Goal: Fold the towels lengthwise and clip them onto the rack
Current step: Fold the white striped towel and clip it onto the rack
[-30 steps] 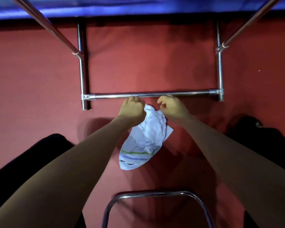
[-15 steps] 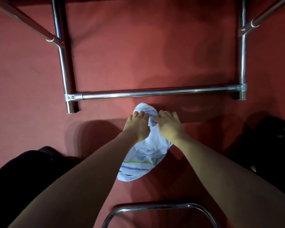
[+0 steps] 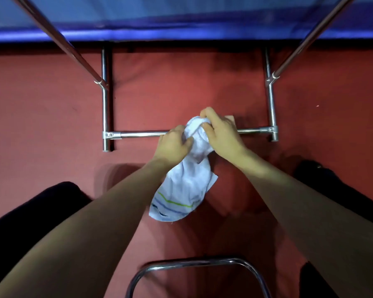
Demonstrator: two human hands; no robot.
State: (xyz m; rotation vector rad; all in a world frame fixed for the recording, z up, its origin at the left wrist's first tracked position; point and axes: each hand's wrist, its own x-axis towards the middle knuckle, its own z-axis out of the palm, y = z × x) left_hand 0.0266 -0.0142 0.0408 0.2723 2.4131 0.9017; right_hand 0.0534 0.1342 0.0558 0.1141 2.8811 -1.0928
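The towel (image 3: 186, 179) is bunched at its upper end over the rack bar (image 3: 142, 133), gripped by the left hand (image 3: 172, 147) and right hand (image 3: 221, 136) with curled fingers. It appears light, soft and limp; an edge or corner grip is advised.

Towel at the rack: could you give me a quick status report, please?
Left hand and right hand both grip the bunched towel at the rack bar. Not folded, no clip visible. Nothing in the way.
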